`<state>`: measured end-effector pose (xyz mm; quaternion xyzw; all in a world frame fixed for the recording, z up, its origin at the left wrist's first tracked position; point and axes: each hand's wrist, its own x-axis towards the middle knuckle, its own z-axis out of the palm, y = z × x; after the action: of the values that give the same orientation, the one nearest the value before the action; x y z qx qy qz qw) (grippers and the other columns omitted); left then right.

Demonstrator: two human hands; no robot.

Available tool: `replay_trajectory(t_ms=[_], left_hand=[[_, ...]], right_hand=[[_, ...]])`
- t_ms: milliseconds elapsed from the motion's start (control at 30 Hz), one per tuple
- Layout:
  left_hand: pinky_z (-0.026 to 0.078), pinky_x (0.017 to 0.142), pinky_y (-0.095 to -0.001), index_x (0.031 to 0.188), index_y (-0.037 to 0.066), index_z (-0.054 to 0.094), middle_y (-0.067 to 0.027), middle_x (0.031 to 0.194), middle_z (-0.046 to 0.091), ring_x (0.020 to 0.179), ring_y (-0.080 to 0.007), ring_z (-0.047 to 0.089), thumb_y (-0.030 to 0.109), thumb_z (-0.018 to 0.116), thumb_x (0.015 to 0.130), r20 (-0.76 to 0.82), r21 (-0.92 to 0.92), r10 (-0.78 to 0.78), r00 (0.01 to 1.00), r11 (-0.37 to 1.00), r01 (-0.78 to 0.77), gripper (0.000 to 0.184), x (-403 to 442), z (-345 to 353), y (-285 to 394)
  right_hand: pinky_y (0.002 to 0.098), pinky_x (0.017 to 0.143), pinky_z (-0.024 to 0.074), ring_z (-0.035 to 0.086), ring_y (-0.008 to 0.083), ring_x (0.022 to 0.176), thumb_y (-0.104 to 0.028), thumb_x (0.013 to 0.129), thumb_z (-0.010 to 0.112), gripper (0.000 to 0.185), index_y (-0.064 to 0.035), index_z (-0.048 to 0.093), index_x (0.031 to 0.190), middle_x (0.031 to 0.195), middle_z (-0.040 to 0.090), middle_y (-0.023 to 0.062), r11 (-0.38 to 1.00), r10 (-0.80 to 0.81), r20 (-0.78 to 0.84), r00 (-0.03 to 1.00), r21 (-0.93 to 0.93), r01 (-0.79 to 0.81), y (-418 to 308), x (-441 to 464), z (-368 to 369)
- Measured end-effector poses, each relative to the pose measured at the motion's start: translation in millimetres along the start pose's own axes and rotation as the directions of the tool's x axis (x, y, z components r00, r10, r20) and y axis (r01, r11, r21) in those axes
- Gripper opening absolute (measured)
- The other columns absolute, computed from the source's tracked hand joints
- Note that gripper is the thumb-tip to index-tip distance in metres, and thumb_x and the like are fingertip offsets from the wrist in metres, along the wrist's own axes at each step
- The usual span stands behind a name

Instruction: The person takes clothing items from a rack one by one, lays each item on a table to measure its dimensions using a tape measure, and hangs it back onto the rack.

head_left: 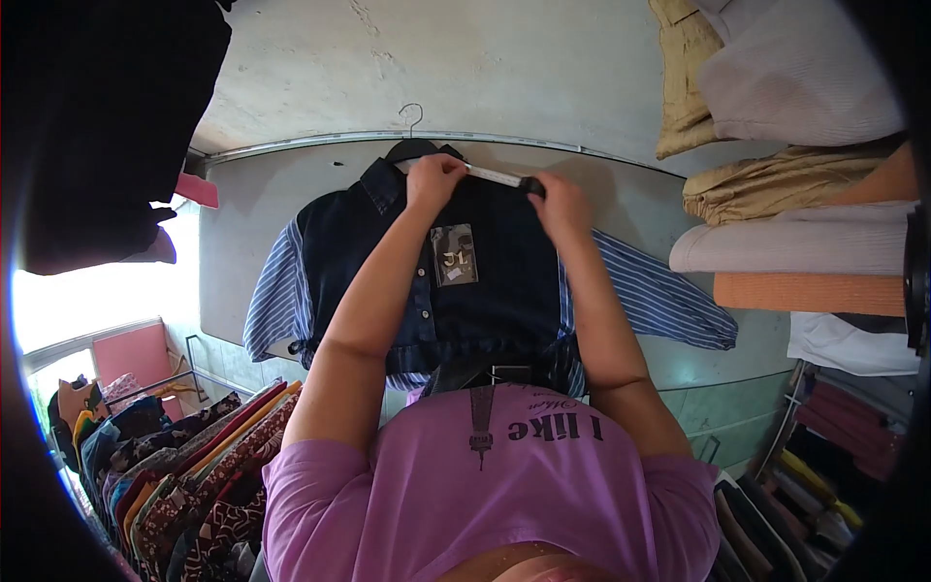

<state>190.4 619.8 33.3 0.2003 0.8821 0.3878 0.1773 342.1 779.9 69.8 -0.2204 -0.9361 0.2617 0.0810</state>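
A dark denim shirt [373,267] with blue-and-white striped sleeves [659,291] hangs in front of me on a black hanger [411,148] with a metal hook. Near its collar my left hand [436,182] is closed in a pinch on one end of a white measuring tape [497,176]. The tape runs taut across the upper chest to my right hand [562,206], whose fingers close round its small black case. A dark patch with pale lettering [454,254] lies on the shirt's chest, beside the buttons.
Folded trousers and tops [795,252] are stacked at the right. Patterned garments [194,466] crowd a rack at lower left, and dark clothing [116,136] hangs at upper left. Behind the shirt stands a pale board [233,233] with a metal rail along its top.
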Motion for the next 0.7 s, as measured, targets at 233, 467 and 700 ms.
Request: replay_trajectory(t_ms=[233, 467, 700], left_hand=[[0.049, 0.066, -0.0346, 0.081, 0.013, 0.070, -0.0061, 0.076, 0.067, 0.072, -0.0238, 0.064, 0.024, 0.067, 0.072, -0.111, 0.166, -0.046, 0.993, 0.984, 0.064, 0.014, 4.1, 5.2, -5.7], [0.049, 0.066, -0.0343, 0.082, 0.013, 0.070, -0.0058, 0.076, 0.067, 0.073, -0.0239, 0.064, 0.025, 0.067, 0.073, -0.123, 0.196, -0.047, 0.991, 0.978, 0.071, 0.015, 5.8, 5.0, -5.7], [0.049, 0.067, -0.0364, 0.102, 0.010, 0.063, -0.0102, 0.080, 0.065, 0.071, -0.0249, 0.063, 0.024, 0.064, 0.077, -0.258, 0.160, 0.130, 0.957, 0.983, -0.091, 0.028, 1.1, 13.8, -3.2]], right_hand=[[0.0403, 0.074, 0.0474, 0.060, 0.0314, 0.086, -0.018, 0.073, 0.068, 0.023, -0.0168, 0.064, 0.095, 0.089, 0.063, 0.0101, 0.970, 0.235, 0.055, 0.970, -0.079, -0.231, 38.1, -11.0, -32.7], [0.0406, 0.072, 0.0470, 0.060, 0.0316, 0.084, -0.018, 0.073, 0.068, 0.022, -0.0157, 0.065, 0.094, 0.087, 0.064, 0.0103, 0.978, 0.191, 0.053, 0.980, -0.094, -0.185, 47.7, -12.5, -25.2], [0.0414, 0.072, 0.0465, 0.059, 0.0329, 0.084, -0.016, 0.073, 0.067, 0.024, -0.0135, 0.063, 0.097, 0.087, 0.063, 0.0128, 0.979, 0.195, 0.036, 0.980, -0.073, -0.192, 46.5, -15.1, -31.1]])
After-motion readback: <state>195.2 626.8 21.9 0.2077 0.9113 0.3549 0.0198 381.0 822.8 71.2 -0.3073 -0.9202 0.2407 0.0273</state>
